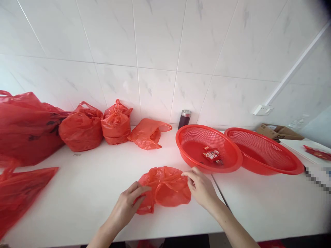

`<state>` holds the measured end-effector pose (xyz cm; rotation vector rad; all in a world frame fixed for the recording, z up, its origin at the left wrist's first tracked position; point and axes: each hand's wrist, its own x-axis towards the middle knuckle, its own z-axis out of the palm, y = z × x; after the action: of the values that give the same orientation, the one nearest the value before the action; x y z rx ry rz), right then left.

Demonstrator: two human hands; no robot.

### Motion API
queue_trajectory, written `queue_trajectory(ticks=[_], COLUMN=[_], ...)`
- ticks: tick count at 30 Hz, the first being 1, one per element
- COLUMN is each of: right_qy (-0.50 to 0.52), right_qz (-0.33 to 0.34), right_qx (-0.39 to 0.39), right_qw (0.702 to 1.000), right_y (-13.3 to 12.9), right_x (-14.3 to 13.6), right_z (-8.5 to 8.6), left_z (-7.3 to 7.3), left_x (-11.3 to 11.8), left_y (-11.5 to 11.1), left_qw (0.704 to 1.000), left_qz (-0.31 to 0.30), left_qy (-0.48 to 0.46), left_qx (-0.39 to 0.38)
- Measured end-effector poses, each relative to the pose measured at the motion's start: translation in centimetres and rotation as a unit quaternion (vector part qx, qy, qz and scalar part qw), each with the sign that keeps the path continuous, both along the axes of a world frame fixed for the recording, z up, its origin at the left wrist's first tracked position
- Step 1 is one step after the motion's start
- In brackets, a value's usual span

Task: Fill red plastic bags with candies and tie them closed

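A red plastic bag (173,194) lies crumpled on the white table in front of me, its mouth partly spread toward me. At the bag's left side, my left hand (130,199) has its fingers curled on the thin plastic by a handle. Thumb and fingertips of my right hand (200,187) pinch the bag's upper right edge. Just beyond the right hand stands a red plastic colander basket (186,151), with a few small red printed packets (212,155) on its bottom.
A second red basket (269,168) adjoins the first. Along the tiled wall are a dark thermos (184,120), a flat red bag (147,132), and two filled, tied bags (116,125) (81,132). Large red bags (28,134) fill the left. A cardboard box (281,132) sits far right.
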<state>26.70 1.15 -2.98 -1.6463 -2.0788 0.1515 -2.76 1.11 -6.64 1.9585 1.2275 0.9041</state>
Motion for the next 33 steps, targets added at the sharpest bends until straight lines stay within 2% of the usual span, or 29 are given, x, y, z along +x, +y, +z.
queue_trajectory(ticks=[3, 5, 8, 12, 14, 15, 17, 19, 21, 23, 24, 25, 27, 28, 30, 31, 33], right_qy=[-0.047, -0.048, 0.012, 0.137, 0.133, 0.100, -0.010, -0.119, -0.183, -0.207, -0.210, -0.211, -0.213, -0.214, -0.215, -0.213, -0.200], right_qz=[-0.024, -0.022, 0.007, 0.086, 0.136, 0.148, 0.132, 0.097, 0.081, 0.084, 0.089, 0.094, 0.105, 0.110, 0.119, 0.123, 0.135], right_qx=[-0.002, -0.006, 0.024, 0.112, 0.072, 0.030, -0.065, -0.142, -0.188, -0.206, -0.207, -0.204, -0.196, -0.194, -0.194, -0.196, -0.199], right_qw=[0.999, 0.999, 1.000, 0.980, 0.979, 0.984, 0.989, 0.978, 0.961, 0.953, 0.951, 0.951, 0.952, 0.951, 0.950, 0.949, 0.950], right_y=[0.9, 1.2, 0.2, -2.6, -3.3, -3.2, -2.5, -1.5, -0.8, -0.7, -0.8, -0.9, -1.0, -1.0, -0.8, -0.7, -0.7], right_x=[0.8, 1.1, 0.7, -2.5, -4.3, -5.0, -5.2, -4.2, -2.8, -1.9, -1.8, -1.9, -2.6, -3.0, -3.8, -4.1, -4.4], right_z=[-0.8, -0.8, 1.1, 4.5, 4.9, 4.6, 3.3, 1.8, 0.8, 0.7, 0.9, 1.2, 1.9, 2.2, 2.6, 2.7, 2.6], left_z=[-0.5, 0.0, 1.7, 3.9, 4.2, 4.2, 3.7, 2.9, 2.0, 1.7, 1.9, 2.4, 3.9, 4.8, 6.3, 6.6, 6.1], left_x=[-0.8, -1.0, -0.5, 1.3, 2.0, 2.1, 1.7, 0.4, -1.2, -2.4, -2.6, -2.5, -1.3, -0.3, 1.8, 2.8, 4.1], left_y=[-0.5, -0.6, -1.2, -2.2, -2.6, -2.7, -2.4, -1.7, -0.8, -0.2, -0.2, -0.4, -1.4, -2.1, -3.2, -3.5, -3.2], left_qw=[0.997, 0.992, 0.972, 0.908, 0.865, 0.840, 0.787, 0.740, 0.713, 0.719, 0.744, 0.784, 0.869, 0.898, 0.916, 0.915, 0.917], left_qz=[0.077, 0.117, 0.132, 0.109, 0.099, 0.094, 0.100, 0.140, 0.201, 0.256, 0.278, 0.301, 0.343, 0.350, 0.311, 0.276, 0.200], left_qy=[-0.001, -0.025, -0.114, -0.297, -0.381, -0.419, -0.490, -0.545, -0.568, -0.548, -0.518, -0.473, -0.346, -0.265, -0.093, -0.009, 0.145], left_qx=[0.022, -0.031, -0.159, -0.275, -0.312, -0.330, -0.361, -0.368, -0.358, -0.341, -0.316, -0.267, -0.082, 0.038, 0.236, 0.293, 0.314])
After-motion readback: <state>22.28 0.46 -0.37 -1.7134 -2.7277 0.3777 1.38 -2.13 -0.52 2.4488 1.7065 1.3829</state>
